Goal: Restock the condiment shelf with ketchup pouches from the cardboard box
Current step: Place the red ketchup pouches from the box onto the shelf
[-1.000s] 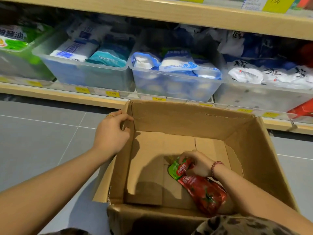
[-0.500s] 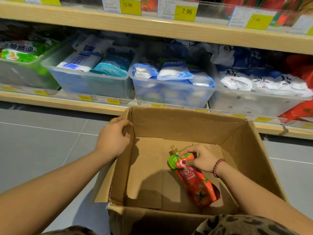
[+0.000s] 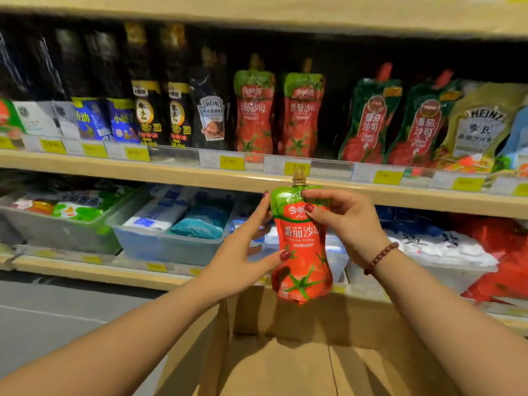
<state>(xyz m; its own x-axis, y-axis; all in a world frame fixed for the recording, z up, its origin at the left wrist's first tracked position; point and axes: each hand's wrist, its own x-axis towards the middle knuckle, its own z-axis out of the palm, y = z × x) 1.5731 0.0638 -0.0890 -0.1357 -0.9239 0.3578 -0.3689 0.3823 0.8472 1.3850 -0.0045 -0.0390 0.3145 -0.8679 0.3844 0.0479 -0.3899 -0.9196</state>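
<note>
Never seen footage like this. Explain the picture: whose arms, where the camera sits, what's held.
There is no machine here: a person wears one wide-angle camera on the head, looking forward and down, so the arms are their own. The right hand grips the top of a red and green ketchup pouch, held upright; the left hand holds its side, thumb on the front. Below is the open cardboard box. Ahead, the condiment shelf already carries two matching pouches beside dark bottles; clear bins of packets sit on the shelf beneath.
</note>
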